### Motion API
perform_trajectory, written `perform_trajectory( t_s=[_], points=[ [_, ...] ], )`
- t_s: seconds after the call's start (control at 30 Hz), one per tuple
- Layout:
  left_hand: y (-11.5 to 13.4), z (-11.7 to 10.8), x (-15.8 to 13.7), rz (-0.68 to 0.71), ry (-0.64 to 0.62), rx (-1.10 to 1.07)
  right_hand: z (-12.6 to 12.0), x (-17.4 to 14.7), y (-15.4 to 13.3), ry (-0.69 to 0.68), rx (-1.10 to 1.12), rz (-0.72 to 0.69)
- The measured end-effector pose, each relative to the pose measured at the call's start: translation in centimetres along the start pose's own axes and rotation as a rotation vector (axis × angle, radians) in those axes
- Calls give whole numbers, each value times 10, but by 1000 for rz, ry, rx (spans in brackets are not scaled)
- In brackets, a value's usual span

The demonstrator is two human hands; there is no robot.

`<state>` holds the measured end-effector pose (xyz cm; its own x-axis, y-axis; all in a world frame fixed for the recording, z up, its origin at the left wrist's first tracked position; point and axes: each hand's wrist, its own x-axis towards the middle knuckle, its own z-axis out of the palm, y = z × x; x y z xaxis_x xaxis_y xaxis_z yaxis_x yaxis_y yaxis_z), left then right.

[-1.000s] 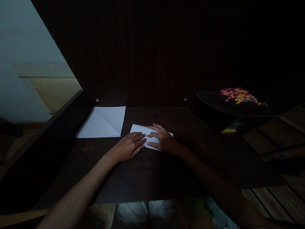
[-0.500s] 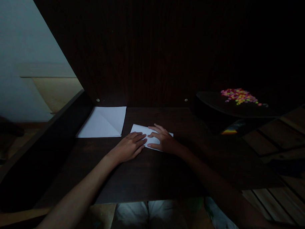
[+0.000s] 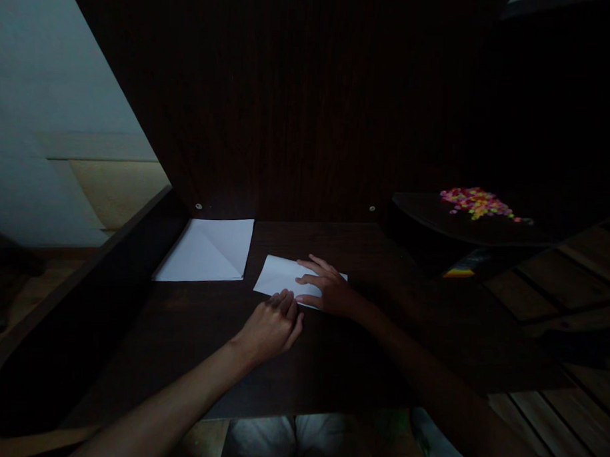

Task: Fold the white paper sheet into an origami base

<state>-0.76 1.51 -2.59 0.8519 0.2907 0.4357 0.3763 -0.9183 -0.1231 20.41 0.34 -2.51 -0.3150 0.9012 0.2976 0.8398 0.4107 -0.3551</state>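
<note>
A folded white sheet of paper (image 3: 276, 274) lies at an angle on the dark wooden desk (image 3: 196, 325). My right hand (image 3: 327, 286) rests on its right part, palm down, with the fingers spread. At the paper's near edge is my left hand (image 3: 276, 321), knuckles up and fingers curled together against that edge; its fingertips are hidden. Left of the folded sheet lies a stack of white paper (image 3: 209, 252), its top sheet marked with a diagonal crease.
A dark board (image 3: 98, 274) borders the desk on the left, and a tall dark panel (image 3: 299, 121) rises behind. On a raised shelf (image 3: 416, 206) at the right sits a heap of small colourful pieces (image 3: 478, 202). Under that shelf is something with yellow and orange stripes (image 3: 458, 272).
My left hand has slid from the top of the folded sheet down to its near edge, its fingers going from flat to curled. My right hand stays on the paper. The view has tilted slightly.
</note>
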Motion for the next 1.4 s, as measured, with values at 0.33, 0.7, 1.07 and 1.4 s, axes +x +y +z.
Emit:
perform_trajectory(
  t_s=[0.33, 0.7, 1.07, 1.4],
  points=[
    [-10, -4, 6, -100, -68, -79, -3, 0, -1, -84, -57, 13],
    [-26, 2, 11, -182, -32, -307, -9, 0, 2, -149, -58, -10],
    [-35, 13, 9, -220, -80, -373, -18, 2, 10, -267, 89, 54],
    [-37, 13, 10, -196, -113, -386, -37, -5, 35, -341, 154, 121]
  ],
)
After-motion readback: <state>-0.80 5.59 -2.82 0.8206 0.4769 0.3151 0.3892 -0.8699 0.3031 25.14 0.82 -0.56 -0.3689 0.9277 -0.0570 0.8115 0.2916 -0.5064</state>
